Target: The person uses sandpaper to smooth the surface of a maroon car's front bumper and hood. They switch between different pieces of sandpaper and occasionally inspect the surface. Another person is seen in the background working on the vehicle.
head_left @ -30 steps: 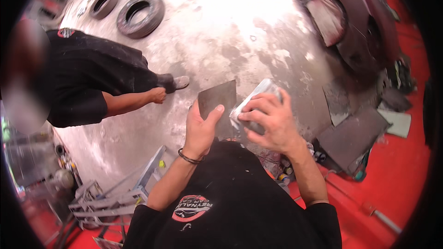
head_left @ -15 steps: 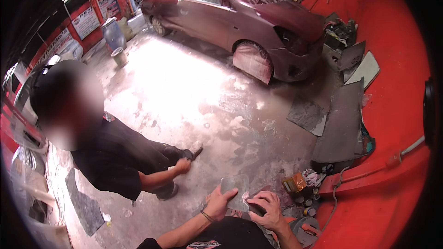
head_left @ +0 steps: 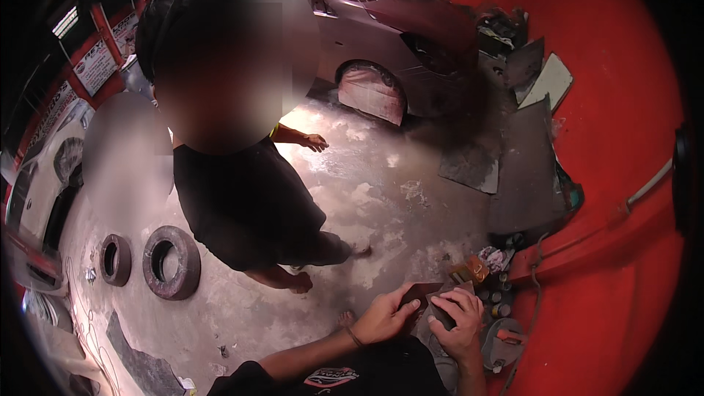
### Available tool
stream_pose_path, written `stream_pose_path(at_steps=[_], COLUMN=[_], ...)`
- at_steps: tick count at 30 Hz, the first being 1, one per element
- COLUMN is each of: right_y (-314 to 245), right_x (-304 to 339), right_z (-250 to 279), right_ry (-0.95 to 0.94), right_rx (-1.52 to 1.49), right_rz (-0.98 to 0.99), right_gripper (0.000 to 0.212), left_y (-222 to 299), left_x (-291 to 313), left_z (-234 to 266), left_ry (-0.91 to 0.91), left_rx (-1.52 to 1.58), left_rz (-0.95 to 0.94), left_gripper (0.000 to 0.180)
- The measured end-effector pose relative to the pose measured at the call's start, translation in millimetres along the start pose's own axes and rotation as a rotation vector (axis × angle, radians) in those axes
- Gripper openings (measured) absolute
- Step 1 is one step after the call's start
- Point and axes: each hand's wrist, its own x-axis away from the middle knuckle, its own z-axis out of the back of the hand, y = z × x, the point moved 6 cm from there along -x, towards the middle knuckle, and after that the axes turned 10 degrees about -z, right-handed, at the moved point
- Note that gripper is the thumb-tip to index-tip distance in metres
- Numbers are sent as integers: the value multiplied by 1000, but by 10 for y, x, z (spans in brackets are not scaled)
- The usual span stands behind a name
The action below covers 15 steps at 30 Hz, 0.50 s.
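Close before my body, my left hand [head_left: 387,318] is closed on a thin, dark reddish-brown sheet [head_left: 423,291] that looks like sandpaper, its thumb lying on top. Beside it, my right hand [head_left: 459,324] curls its fingers over a small dark flat piece [head_left: 441,314]; its kind I cannot make out. A greyish sheet edge shows behind the right fingers. Both hands are nearly touching, and the held pieces partly overlap.
A co-worker in black [head_left: 235,198] stands ahead left, with another person behind. Two tires [head_left: 171,262] are on the floor at left. A masked dark red car [head_left: 367,37] stands beyond. Panels [head_left: 522,183] lean on the red wall; cans [head_left: 500,309] sit right of my hands.
My view has turned left. The pale see-through sheet in my left hand has given way to the brown sheet. The co-worker appears nearer the middle; another person and the tires now show.
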Motion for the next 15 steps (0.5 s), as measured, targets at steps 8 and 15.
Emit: stream_pose_path(at_steps=[8,15], right_y=[-402,-499], right_x=[298,408], right_z=[-67,-33], right_ry=[45,35], right_rx=[-8,48], right_rz=[-63,-116], right_gripper=[38,37], left_y=[426,826], left_x=[-96,-282], left_z=[118,307], left_ry=[6,165], left_rx=[-118,32], left_rz=[-212,-353], left_gripper=[39,39])
